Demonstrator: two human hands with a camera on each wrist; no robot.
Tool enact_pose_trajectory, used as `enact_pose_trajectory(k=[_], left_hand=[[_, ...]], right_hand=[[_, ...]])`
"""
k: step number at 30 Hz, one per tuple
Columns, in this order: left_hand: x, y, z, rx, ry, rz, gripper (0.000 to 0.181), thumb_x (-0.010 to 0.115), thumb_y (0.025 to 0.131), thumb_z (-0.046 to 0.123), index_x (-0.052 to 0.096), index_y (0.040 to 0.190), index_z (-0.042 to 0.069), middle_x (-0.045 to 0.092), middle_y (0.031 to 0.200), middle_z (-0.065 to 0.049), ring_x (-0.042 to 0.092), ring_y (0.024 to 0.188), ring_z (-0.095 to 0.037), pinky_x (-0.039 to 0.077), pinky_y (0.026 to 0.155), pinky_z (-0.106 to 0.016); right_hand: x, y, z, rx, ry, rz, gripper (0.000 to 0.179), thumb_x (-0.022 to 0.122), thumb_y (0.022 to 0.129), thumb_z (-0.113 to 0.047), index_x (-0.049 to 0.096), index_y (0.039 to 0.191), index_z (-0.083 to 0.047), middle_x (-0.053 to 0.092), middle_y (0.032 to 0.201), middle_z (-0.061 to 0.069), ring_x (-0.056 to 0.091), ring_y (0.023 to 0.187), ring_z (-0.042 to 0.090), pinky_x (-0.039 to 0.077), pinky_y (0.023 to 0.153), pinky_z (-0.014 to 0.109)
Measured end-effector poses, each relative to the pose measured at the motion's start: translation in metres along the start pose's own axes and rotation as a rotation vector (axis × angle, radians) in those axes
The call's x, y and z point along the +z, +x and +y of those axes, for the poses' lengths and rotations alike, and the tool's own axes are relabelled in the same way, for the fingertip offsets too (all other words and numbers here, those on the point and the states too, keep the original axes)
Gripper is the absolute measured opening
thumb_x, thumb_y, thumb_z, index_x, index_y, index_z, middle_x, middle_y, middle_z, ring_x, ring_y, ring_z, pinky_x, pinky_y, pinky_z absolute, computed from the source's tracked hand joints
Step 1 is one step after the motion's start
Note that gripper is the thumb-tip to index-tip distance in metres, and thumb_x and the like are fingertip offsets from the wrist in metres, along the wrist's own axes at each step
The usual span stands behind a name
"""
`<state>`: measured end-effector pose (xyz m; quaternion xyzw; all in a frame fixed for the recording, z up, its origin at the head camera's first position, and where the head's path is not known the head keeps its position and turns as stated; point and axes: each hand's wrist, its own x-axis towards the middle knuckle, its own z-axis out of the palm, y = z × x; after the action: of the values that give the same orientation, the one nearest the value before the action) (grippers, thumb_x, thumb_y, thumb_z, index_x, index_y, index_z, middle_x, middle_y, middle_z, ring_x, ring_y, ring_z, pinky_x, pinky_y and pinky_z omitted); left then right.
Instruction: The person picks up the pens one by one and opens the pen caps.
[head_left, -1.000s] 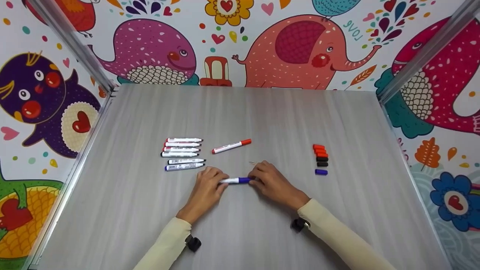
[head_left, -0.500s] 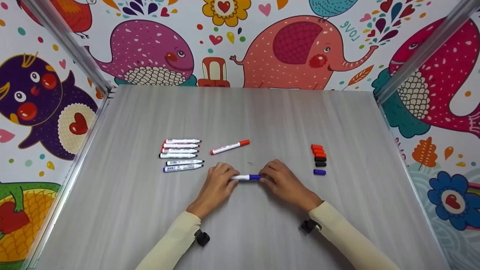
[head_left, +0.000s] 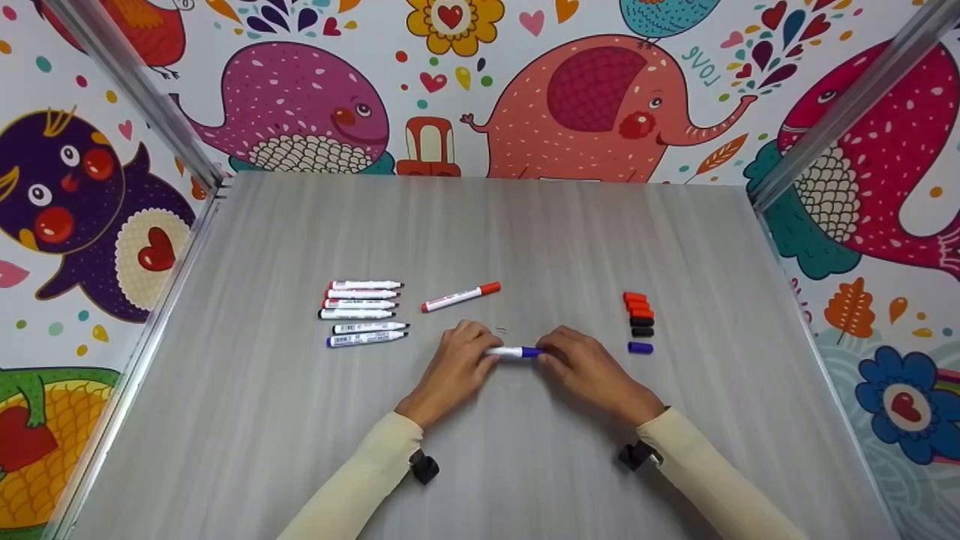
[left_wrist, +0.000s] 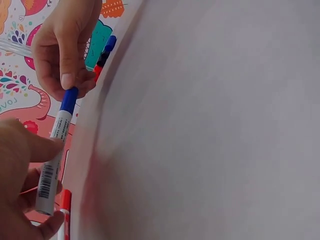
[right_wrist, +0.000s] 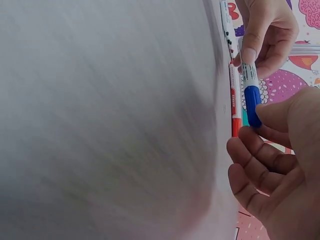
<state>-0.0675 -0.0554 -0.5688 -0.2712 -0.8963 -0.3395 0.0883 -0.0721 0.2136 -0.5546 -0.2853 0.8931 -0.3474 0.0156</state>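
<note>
A white marker [head_left: 508, 352] with a blue cap [head_left: 530, 352] is held level between both hands near the table's middle. My left hand [head_left: 455, 366] pinches the white barrel, its thumb lying along it in the left wrist view. My right hand [head_left: 595, 373] pinches the end of the cap between thumb and fingers; in the right wrist view its other fingers are loosely bent. Cap and barrel are joined. Just beyond the hands lies another white marker [head_left: 459, 298], with a red cap on.
Several capless markers [head_left: 360, 304] lie in a column at the left, tips pointing right. At the right, several loose red and black caps [head_left: 641, 321] line up above a single blue cap [head_left: 640, 348]. Metal posts [head_left: 847, 112] and patterned walls border the grey table [head_left: 480, 225].
Both hands and the blue-capped marker have shifted to the right across the table. The grips look the same, and the other markers and loose caps stay in place.
</note>
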Motion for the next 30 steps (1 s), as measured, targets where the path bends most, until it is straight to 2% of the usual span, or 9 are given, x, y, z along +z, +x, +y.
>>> enact_pose_trajectory(k=[8,14,18,24,27,30], left_hand=[[0.003,0.01,0.009,0.05,0.006,-0.01,0.013,0.081,0.101,0.015,0.081,0.112,0.009,0.072,0.109,-0.003,0.065,0.109,-0.024,0.049,0.093,-0.047],[-0.002,0.017,0.013,0.104,0.091,-0.085,0.013,0.08,0.103,0.017,0.08,0.114,0.011,0.071,0.109,-0.002,0.064,0.109,-0.023,0.051,0.095,-0.047],[-0.005,0.022,0.015,0.135,0.106,-0.147,0.017,0.08,0.103,0.018,0.08,0.118,0.011,0.072,0.109,-0.002,0.066,0.104,-0.021,0.053,0.09,-0.043],[-0.01,0.028,0.014,0.169,0.059,-0.225,0.017,0.078,0.104,0.016,0.079,0.12,0.01,0.076,0.106,-0.002,0.07,0.099,-0.02,0.057,0.085,-0.04],[-0.013,0.031,0.015,0.19,0.044,-0.245,0.013,0.077,0.104,0.012,0.079,0.117,0.01,0.079,0.105,-0.002,0.072,0.096,-0.019,0.059,0.087,-0.041],[-0.017,0.033,0.019,0.206,0.042,-0.268,0.014,0.076,0.104,0.011,0.079,0.118,0.01,0.08,0.106,-0.001,0.073,0.096,-0.018,0.059,0.089,-0.041]], right_hand=[[-0.003,0.007,-0.003,-0.013,-0.001,-0.065,0.016,0.077,0.105,-0.014,0.077,0.12,-0.011,0.072,0.105,-0.002,0.063,0.09,0.011,0.058,0.081,0.036],[-0.006,0.012,-0.007,-0.044,-0.011,-0.087,0.009,0.077,0.104,-0.009,0.079,0.113,-0.009,0.071,0.098,-0.002,0.061,0.085,0.01,0.057,0.077,0.034],[-0.009,0.014,-0.009,-0.055,0.003,-0.072,0.008,0.075,0.105,-0.007,0.08,0.111,-0.007,0.073,0.097,-0.001,0.063,0.085,0.011,0.057,0.078,0.036],[-0.014,0.016,-0.013,-0.009,0.099,-0.114,0.012,0.069,0.109,-0.007,0.079,0.113,-0.003,0.078,0.101,0.008,0.065,0.088,0.013,0.058,0.081,0.036],[-0.015,0.017,-0.015,0.022,0.15,-0.171,0.015,0.064,0.112,-0.008,0.077,0.11,0.0,0.074,0.095,0.013,0.06,0.084,0.013,0.051,0.077,0.032],[-0.019,0.018,-0.016,0.063,0.199,-0.23,0.021,0.059,0.114,-0.011,0.074,0.106,0.002,0.066,0.088,0.009,0.055,0.081,0.012,0.045,0.075,0.03]])
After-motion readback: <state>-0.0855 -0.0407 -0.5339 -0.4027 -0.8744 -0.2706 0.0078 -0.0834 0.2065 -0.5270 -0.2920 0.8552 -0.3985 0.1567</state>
